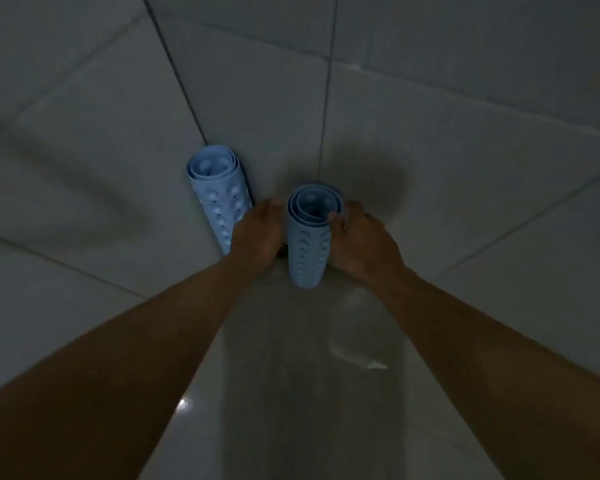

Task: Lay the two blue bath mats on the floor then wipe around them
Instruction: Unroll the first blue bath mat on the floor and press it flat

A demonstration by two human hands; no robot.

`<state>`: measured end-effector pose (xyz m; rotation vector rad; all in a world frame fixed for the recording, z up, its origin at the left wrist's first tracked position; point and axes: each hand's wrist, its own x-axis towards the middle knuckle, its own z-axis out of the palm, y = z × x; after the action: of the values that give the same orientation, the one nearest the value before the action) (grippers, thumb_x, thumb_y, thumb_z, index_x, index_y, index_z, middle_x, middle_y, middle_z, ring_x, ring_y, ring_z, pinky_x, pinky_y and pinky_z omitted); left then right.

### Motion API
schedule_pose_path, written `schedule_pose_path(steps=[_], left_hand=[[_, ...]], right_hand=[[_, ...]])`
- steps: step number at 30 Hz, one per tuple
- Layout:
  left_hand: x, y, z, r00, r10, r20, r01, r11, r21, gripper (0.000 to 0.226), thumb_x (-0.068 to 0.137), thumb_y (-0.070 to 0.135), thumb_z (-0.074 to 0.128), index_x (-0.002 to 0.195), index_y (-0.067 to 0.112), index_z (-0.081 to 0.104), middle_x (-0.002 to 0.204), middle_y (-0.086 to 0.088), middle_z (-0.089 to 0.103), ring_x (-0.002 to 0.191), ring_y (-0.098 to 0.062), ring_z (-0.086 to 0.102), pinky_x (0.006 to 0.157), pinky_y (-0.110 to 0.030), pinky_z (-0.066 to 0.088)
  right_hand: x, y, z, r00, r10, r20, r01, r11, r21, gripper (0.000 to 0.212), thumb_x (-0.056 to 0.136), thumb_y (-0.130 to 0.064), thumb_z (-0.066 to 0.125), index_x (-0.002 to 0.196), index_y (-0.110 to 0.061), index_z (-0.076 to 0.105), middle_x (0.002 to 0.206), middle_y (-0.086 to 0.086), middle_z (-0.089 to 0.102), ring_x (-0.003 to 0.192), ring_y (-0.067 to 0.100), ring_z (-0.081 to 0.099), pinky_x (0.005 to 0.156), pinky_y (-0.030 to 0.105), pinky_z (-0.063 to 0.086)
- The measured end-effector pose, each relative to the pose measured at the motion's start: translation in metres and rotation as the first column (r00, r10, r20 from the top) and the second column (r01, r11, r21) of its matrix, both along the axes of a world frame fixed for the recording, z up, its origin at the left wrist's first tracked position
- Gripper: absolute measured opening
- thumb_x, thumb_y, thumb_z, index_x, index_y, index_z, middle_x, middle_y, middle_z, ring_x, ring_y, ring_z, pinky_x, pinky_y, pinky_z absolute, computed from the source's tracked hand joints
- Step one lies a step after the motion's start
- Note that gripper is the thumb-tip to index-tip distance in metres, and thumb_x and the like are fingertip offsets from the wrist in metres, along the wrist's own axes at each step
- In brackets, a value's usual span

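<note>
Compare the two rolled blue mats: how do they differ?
The left mat stands by the dark wall seam, the right mat nearer the corner. The left mat shows round bumps, the right mat crescents. The right hand touches the right mat only. Both are blue, rolled, standing on end.

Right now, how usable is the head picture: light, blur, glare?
Head view: dim bluish light; left rolled blue rubber bath mat and right rolled mat readable; left hand and right hand slightly blurred; glare spots on glossy floor; dark shadow on wall tiles.
</note>
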<state>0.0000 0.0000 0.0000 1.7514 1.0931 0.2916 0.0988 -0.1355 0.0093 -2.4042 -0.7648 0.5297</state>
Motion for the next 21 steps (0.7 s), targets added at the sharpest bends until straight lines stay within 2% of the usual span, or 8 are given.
schedule_pose_path(steps=[3, 4, 6, 9, 13, 18, 20, 21], left_hand=[[0.014, 0.012, -0.011, 0.999, -0.036, 0.016, 0.037, 0.997, -0.063, 0.037, 0.102, 0.036, 0.046, 0.075, 0.012, 0.054, 0.075, -0.014, 0.062, 0.071, -0.019, 0.058, 0.068, -0.012, 0.048], [0.018, 0.013, -0.012, 0.997, -0.078, 0.022, 0.08, 0.989, -0.127, 0.035, 0.1, 0.041, 0.05, 0.083, 0.012, 0.061, 0.086, -0.017, 0.069, 0.081, -0.024, 0.065, 0.081, -0.024, 0.055], [0.019, 0.011, -0.015, 0.996, -0.089, 0.023, 0.091, 0.982, -0.165, 0.034, 0.093, 0.049, 0.061, 0.087, 0.017, 0.069, 0.096, -0.014, 0.074, 0.09, -0.024, 0.07, 0.088, -0.042, 0.059], [0.021, 0.008, -0.01, 0.997, -0.074, 0.036, 0.079, 0.98, -0.181, 0.022, 0.089, 0.039, 0.068, 0.097, 0.019, 0.068, 0.096, -0.013, 0.073, 0.091, -0.028, 0.071, 0.084, -0.048, 0.06], [0.017, 0.003, 0.0, 0.997, -0.078, -0.008, 0.07, 0.928, -0.367, 0.04, 0.093, 0.023, 0.062, 0.13, 0.015, 0.054, 0.11, -0.012, 0.068, 0.098, -0.027, 0.07, 0.076, -0.039, 0.062], [-0.002, -0.028, 0.013, 0.979, -0.202, -0.038, 0.17, 0.899, -0.403, 0.03, 0.095, 0.012, 0.053, 0.123, 0.01, 0.065, 0.115, -0.012, 0.07, 0.099, -0.023, 0.069, 0.071, -0.03, 0.062], [-0.009, -0.05, 0.018, 0.978, -0.196, -0.067, 0.152, 0.9, -0.409, 0.028, 0.097, 0.008, 0.049, 0.121, 0.005, 0.063, 0.111, -0.014, 0.068, 0.095, -0.022, 0.068, 0.064, -0.024, 0.06], [-0.012, -0.06, 0.018, 0.983, -0.172, -0.07, 0.126, 0.896, -0.426, 0.026, 0.099, 0.008, 0.046, 0.118, 0.002, 0.063, 0.11, -0.016, 0.068, 0.095, -0.025, 0.067, 0.07, -0.029, 0.061]], right_hand=[[0.008, 0.01, -0.021, 0.984, -0.081, -0.157, 0.095, 0.991, 0.09, 0.049, 0.105, -0.046, 0.032, 0.134, -0.008, 0.042, 0.119, 0.017, 0.063, 0.104, 0.032, 0.061, 0.088, 0.043, 0.052], [0.008, 0.012, -0.023, 0.97, -0.108, -0.218, 0.133, 0.986, 0.103, 0.047, 0.105, -0.046, 0.033, 0.134, -0.01, 0.043, 0.121, 0.015, 0.062, 0.104, 0.03, 0.061, 0.087, 0.039, 0.051], [0.002, 0.015, -0.033, 0.935, -0.136, -0.327, 0.196, 0.968, 0.157, 0.043, 0.105, -0.046, 0.033, 0.134, -0.016, 0.044, 0.123, 0.011, 0.062, 0.103, 0.024, 0.059, 0.085, 0.032, 0.046], [-0.005, 0.015, -0.041, 0.902, -0.165, -0.4, 0.271, 0.936, 0.225, 0.038, 0.104, -0.041, 0.035, 0.134, -0.022, 0.047, 0.122, 0.004, 0.062, 0.103, 0.018, 0.059, 0.09, 0.035, 0.049], [-0.01, 0.004, -0.041, 0.827, -0.168, -0.537, 0.35, 0.901, 0.257, 0.025, 0.098, -0.041, 0.046, 0.119, -0.029, 0.052, 0.114, 0.004, 0.066, 0.096, 0.022, 0.068, 0.08, 0.048, 0.061], [-0.028, -0.028, -0.041, 0.741, -0.181, -0.647, 0.447, 0.852, 0.273, 0.021, 0.1, -0.022, 0.048, 0.12, -0.023, 0.053, 0.12, 0.012, 0.064, 0.1, 0.026, 0.069, 0.067, 0.04, 0.062], [-0.037, -0.046, -0.038, 0.718, -0.185, -0.671, 0.468, 0.841, 0.269, 0.024, 0.099, -0.016, 0.048, 0.122, -0.022, 0.055, 0.115, 0.011, 0.066, 0.097, 0.026, 0.07, 0.068, 0.043, 0.063], [-0.042, -0.056, -0.038, 0.709, -0.178, -0.683, 0.471, 0.84, 0.27, 0.025, 0.098, -0.014, 0.049, 0.12, -0.022, 0.056, 0.113, 0.012, 0.067, 0.096, 0.027, 0.071, 0.07, 0.047, 0.062]])
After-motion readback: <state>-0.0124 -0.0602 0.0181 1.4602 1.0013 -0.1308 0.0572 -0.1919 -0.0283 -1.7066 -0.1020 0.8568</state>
